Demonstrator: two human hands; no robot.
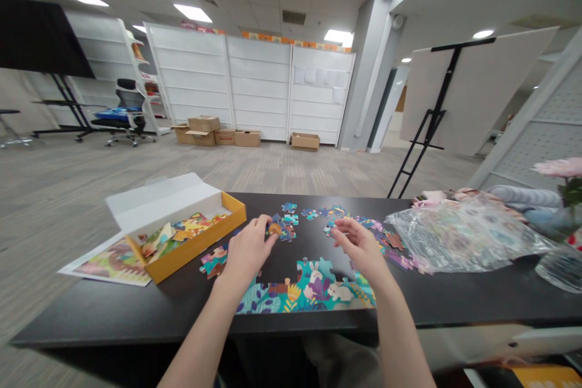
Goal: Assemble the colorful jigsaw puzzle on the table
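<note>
A partly joined jigsaw puzzle (318, 294) with white rabbits and flowers lies at the table's near edge, between my forearms. My left hand (250, 245) is beyond its left end, thumb and fingers closed around a puzzle piece (274, 228) with an orange patch. Other loose pieces (290, 218) lie just past those fingertips. Over the far right side of the puzzle, my right hand (359, 245) hovers with thumb and fingers apart. A teal piece (328, 228) shows right by its fingertips; whether they touch it is unclear.
A yellow box (195, 247) of puzzle pieces stands at left, its white lid (159, 200) behind it and a picture sheet (113, 264) beside it. More pieces (400, 257) spread right, near a clear plastic bag (468, 236) and a glass vase (561, 270).
</note>
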